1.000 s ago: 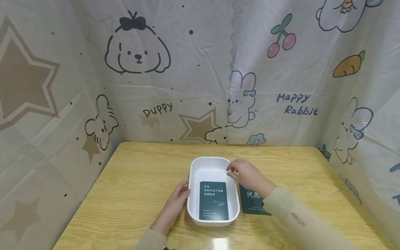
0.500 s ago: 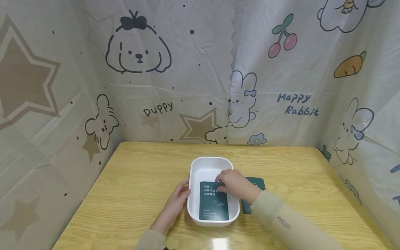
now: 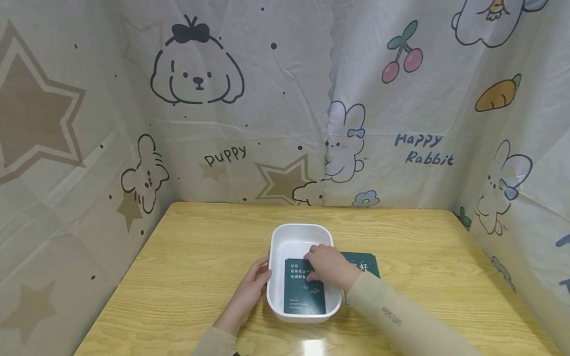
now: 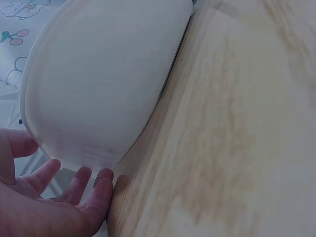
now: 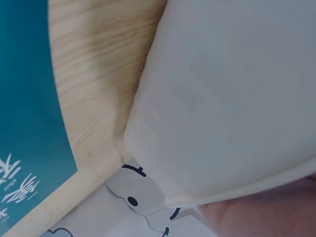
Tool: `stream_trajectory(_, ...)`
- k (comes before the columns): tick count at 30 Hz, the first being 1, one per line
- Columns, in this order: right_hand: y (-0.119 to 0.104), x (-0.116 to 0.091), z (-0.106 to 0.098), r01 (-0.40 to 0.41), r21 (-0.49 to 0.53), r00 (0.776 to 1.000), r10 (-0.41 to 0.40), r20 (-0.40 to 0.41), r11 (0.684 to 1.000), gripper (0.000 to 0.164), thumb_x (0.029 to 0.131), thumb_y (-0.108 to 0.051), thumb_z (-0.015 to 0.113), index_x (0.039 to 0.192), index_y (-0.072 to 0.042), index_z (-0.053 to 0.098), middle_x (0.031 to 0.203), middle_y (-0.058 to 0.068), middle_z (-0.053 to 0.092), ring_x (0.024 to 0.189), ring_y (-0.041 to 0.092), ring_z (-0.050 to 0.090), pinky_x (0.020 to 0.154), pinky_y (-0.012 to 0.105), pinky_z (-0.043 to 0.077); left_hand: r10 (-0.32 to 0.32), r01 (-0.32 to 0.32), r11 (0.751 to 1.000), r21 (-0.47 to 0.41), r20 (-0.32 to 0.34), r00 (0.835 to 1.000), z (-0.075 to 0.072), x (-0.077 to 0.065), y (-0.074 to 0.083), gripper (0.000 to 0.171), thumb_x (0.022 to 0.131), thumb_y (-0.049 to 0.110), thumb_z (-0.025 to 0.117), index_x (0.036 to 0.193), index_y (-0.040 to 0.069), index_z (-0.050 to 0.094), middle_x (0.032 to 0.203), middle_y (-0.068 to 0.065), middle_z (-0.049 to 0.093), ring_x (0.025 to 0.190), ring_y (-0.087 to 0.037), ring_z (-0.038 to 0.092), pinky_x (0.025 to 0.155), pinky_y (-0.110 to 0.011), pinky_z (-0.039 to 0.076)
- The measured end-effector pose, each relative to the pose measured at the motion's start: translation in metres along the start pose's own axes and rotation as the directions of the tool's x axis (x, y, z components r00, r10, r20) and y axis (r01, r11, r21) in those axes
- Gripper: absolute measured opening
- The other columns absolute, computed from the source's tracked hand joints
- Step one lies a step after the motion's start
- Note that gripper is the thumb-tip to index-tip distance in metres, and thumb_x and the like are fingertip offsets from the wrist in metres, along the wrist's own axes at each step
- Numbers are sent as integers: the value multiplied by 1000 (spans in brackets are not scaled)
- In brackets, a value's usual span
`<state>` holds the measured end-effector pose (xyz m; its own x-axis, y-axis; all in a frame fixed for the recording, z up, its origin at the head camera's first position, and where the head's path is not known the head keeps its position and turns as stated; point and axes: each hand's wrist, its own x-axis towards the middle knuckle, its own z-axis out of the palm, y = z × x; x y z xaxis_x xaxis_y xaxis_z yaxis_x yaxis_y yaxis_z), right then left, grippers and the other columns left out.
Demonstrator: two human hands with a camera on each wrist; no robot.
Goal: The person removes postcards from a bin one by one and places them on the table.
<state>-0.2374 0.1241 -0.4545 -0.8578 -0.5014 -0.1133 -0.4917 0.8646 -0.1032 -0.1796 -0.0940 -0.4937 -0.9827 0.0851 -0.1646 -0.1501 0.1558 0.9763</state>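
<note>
A white plastic box [image 3: 278, 244] stands on the table, and a dark green printed card [image 3: 303, 299] lies flat inside it. My left hand [image 3: 249, 287] steadies the box at its left side, its fingertips against the outer wall in the left wrist view. Over the box's right rim reaches my right hand [image 3: 331, 266], thumb and fingertips at the upper right part of the card. I cannot tell whether they pinch it. In the right wrist view, the white wall hides most of that hand.
More dark green cards [image 3: 369, 262] lie right of the box, partly under my right forearm. The yellow wood-grain table [image 3: 200, 257] ends at a cartoon-printed cloth [image 3: 249, 123] behind and on both sides.
My right hand has moved left and down from the box's right rim to the card inside, uncovering the far end of the cards outside. The left hand and the box have not moved.
</note>
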Motion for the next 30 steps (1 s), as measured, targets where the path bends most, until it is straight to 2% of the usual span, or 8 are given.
stream_trajectory(14,-1,1,-1,-5,-28,1000,5,-1,1000,54,74,-42,76,116,-9,66,103,4,65,90,16,54,90,40,52,3,-3,1000,0,-2,1000,1,0,-1,47,98,33,47,144,21,41,143,-19,45,129,-36,39,106,-57,38)
stream_trajectory(30,2,4,2,-11,39,1000,12,-20,999,56,72,-39,79,115,-10,59,103,4,64,92,17,54,91,40,51,9,-9,1000,4,-1,1000,0,2,-3,47,98,33,47,143,21,41,142,-18,46,128,-35,40,106,-56,37)
